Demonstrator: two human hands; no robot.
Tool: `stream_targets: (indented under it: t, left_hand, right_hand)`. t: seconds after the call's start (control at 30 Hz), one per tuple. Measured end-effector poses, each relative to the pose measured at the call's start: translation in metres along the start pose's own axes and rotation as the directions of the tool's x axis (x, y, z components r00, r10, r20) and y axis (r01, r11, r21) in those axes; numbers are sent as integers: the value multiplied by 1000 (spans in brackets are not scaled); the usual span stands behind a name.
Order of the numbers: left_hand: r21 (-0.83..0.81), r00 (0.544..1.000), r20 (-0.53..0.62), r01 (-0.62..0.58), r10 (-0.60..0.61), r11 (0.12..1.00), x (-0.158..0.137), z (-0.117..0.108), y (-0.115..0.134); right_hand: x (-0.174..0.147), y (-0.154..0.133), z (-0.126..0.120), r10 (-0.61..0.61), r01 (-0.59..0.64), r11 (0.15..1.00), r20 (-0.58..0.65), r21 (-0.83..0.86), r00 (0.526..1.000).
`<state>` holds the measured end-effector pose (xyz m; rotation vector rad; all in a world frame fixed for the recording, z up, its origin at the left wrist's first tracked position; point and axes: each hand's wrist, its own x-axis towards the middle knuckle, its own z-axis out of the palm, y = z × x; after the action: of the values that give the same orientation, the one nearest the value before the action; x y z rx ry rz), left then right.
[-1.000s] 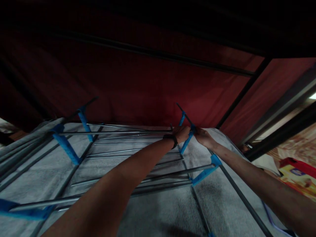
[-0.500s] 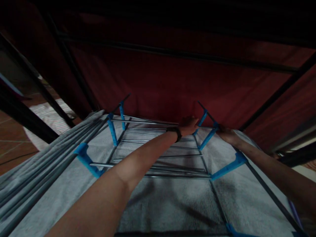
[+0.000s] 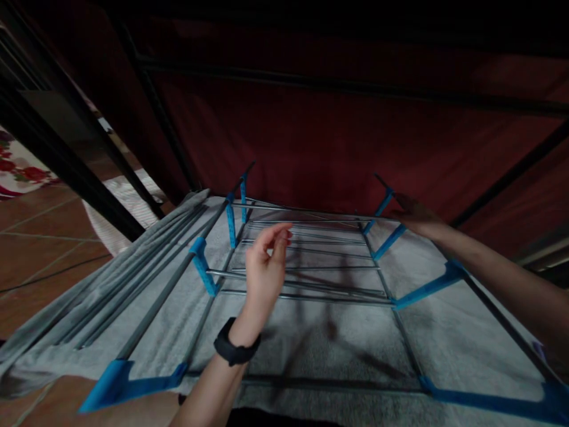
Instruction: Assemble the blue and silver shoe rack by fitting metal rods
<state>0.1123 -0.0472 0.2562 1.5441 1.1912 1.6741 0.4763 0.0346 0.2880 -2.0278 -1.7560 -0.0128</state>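
A rack of thin metal tubes [image 3: 306,298] with blue plastic connectors [image 3: 424,287] lies across a grey cloth [image 3: 329,344]. My left hand [image 3: 265,261], below a black wristband [image 3: 236,344], is over the middle of the rack. Its fingers curl in towards the thumb, and nothing shows in them. At the far right end, my right hand [image 3: 415,214] is closed round the dark side tube [image 3: 382,180] between two blue connectors. Its fingertips are partly hidden in shadow.
Several loose grey tubes [image 3: 133,276] lie on the cloth at the left. Behind the rack hangs a dark red fabric [image 3: 311,148] on a black frame [image 3: 155,112]. A striped cloth [image 3: 111,207] lies on the tiled floor [image 3: 48,249].
My left hand has drawn back from the far right connectors to the rack's middle, nearer me. My right hand stays at the far right side tube. The view has shifted left.
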Motion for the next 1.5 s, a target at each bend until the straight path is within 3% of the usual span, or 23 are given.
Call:
stream_targets:
  t: [0.17,0.27,0.33,0.5,0.63,0.7,0.77,0.83,0.9,0.97,1.13,1.33,1.43,1.5]
  left_hand:
    - [119,978,206,17,-41,993,-71,1,-22]
    - [155,945,317,29,-78,987,-100,1,-41]
    - [194,925,357,59,-127,979,-113,-4,-54]
    - [271,912,318,175,-260,946,-127,-31,-85]
    - [235,921,140,327,-365,915,-129,-51,-107]
    - [234,921,55,363,-385,902,-127,-56,-111]
    - [279,950,45,286,-310,917,-123,-57,-107]
    - [329,978,113,131,-176,935,-117,-53,-98]
    - [360,977,204,-13,-66,933,-108,-45,-88]
    - [386,958,286,-126,12,914,-99,-32,-81]
    - [477,870,478,-374,122,795,-87,9,-83]
    - [615,722,691,-574,-20,541,-81,36,-88]
    - [587,655,754,-639,-48,497,-76,43,-79]
    - [577,630,774,-653,-72,490,-71,48,-72]
  right_hand:
    - [-32,-87,19,-144,103,972,186,213,972]
    - [-60,-132,39,-313,199,895,244,400,918]
    - [-82,-149,56,-364,194,836,255,513,896]
    - [-135,-147,108,-273,-35,744,351,668,896]
    - [-173,-123,140,-157,-132,695,328,707,932]
    - [-194,-111,150,-36,-246,616,339,748,940]
    - [-217,-102,159,86,-420,434,427,797,900]
    - [-239,-94,170,171,-555,168,530,815,831]
    - [-252,-87,182,213,-603,-73,603,794,769]
    - [-254,-78,193,228,-609,-216,646,763,728]
    - [-232,-59,204,268,-568,-326,651,755,711]
    - [-213,-54,200,292,-422,-499,605,757,741]
    - [-211,-57,186,265,-304,-638,572,708,776]
    - [-213,-61,171,240,-269,-661,536,701,810]
